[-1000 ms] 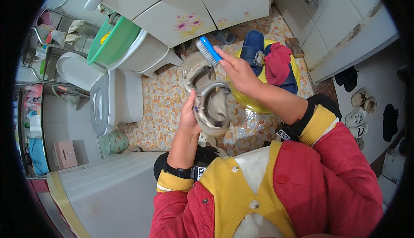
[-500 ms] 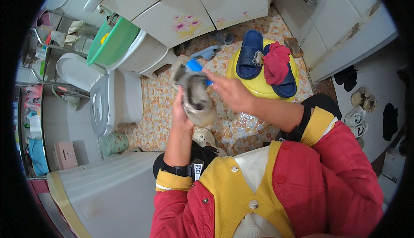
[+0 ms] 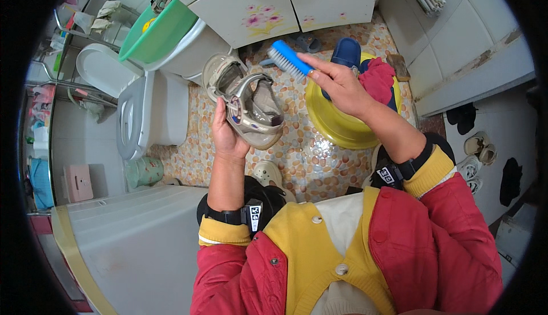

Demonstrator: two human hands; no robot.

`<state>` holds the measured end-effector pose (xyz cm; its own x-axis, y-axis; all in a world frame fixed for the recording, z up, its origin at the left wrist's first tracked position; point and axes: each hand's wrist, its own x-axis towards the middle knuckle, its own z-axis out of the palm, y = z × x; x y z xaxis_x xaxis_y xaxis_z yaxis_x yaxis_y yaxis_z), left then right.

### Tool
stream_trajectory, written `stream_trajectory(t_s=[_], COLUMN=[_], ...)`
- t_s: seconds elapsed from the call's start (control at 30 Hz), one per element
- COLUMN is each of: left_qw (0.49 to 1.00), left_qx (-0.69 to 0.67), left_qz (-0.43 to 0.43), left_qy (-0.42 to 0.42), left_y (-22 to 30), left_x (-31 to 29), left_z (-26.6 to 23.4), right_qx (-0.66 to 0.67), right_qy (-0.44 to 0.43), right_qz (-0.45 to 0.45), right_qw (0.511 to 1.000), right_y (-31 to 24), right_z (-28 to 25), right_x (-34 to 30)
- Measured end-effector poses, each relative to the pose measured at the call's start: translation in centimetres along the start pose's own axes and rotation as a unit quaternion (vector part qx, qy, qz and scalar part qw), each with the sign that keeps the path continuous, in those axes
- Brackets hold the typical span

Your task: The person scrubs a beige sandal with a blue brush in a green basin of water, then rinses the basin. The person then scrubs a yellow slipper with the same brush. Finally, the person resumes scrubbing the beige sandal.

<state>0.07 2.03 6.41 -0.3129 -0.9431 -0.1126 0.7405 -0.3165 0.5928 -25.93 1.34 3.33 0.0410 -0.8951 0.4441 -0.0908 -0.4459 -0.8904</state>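
Observation:
In my left hand (image 3: 227, 137) I grip a wet beige-grey sandal (image 3: 265, 131), its toe pointing up and away and its open foot bed facing up. My right hand (image 3: 342, 84) is wrapped round the end of a blue scrub brush (image 3: 290, 58), its pale bristles turned toward the sandal. A gap separates the brush from the sandal. Beneath and beyond my right hand is a round yellow plastic piece (image 3: 337, 129), possibly an overturned basin or a stool. Navy slippers (image 3: 345, 51) and a crumpled red cloth (image 3: 377, 81) lie on it, partly hidden by my hand.
At the left stand a toilet (image 3: 165, 106) and a green basin (image 3: 160, 32) on a white stand. A flowered white cabinet (image 3: 257, 1) closes off the far side. A white appliance or tub (image 3: 142, 246) sits near left; several shoes (image 3: 479, 144) lie at the right doorway.
The brush was down against the sandal and smeared by motion. My right hand has lifted it away, up and to the right, and the sandal now shows clearly in my left hand.

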Motion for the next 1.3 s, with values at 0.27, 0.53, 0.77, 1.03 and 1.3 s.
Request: stream_trajectory(t_s=[0.27,0.53,0.77,1.03,1.3], left_qw=[0.974,0.971,0.974,0.979,0.993], left_qx=[0.153,0.189,0.18,0.126,0.065], left_qz=[-0.155,-0.119,-0.066,-0.106,0.017], left_qy=[0.067,0.089,0.119,0.12,0.101], left_y=[-3.5,-3.2,-4.7,-5.1,-1.3], left_x=[-0.9,-0.9,-0.4,-0.7,0.6], left_z=[0.1,1.1,1.4,1.5,-2.8], right_qx=[-0.299,-0.117,-0.182,-0.328,-0.27], right_qy=[-0.189,-0.286,-0.197,-0.201,-0.203], right_qz=[0.075,0.124,0.123,0.153,0.19], right_qw=[0.932,0.943,0.955,0.91,0.922], right_y=[-3.8,-2.3,-2.3,-0.2,-3.0], right_z=[-0.4,0.9,2.5,2.4,0.1], right_x=[-0.1,-1.6,-2.2,-2.2,0.3])
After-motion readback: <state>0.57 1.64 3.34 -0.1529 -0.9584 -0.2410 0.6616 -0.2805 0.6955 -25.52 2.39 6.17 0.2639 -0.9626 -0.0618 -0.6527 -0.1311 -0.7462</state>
